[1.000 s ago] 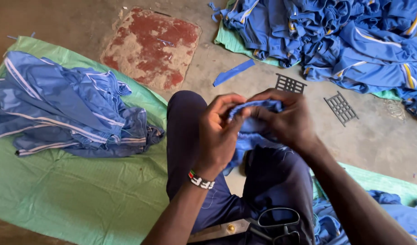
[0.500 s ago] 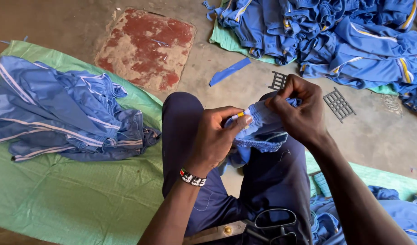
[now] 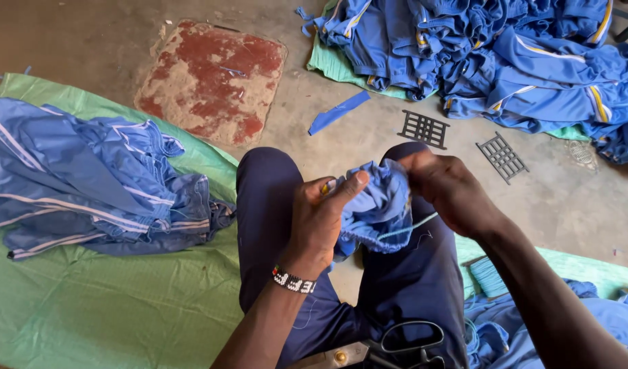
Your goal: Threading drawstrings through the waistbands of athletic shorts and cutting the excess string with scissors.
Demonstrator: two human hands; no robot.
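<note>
Blue fabric dominates the scene, but the hands come first: the left hand (image 3: 321,215), a beaded black-and-white bracelet (image 3: 293,281) on its wrist, is raised over the lap with its back to the camera, thumb laid flat along the top edge of a bunched piece of light blue stretchy cloth (image 3: 375,205), its grip pinching that cloth. The right hand (image 3: 450,191) comes in from the right, fingers curled and pressed together on the far side of the same cloth, with a thin pale blue thread (image 3: 413,225) running from the cloth toward its palm. The cloth is crumpled, held above the knees of dark navy trousers (image 3: 266,205). Around the person, largest first: a green woven sheet (image 3: 122,307) spread on the concrete floor, a heap of blue striped garments (image 3: 505,48) at top right, a smaller folded pile of blue garments (image 3: 88,178) at left, a worn red square slab (image 3: 211,78), black-handled scissors (image 3: 402,342) on the lap, two dark plastic grids (image 3: 423,128), and a spool of pale blue thread (image 3: 488,275).
</note>
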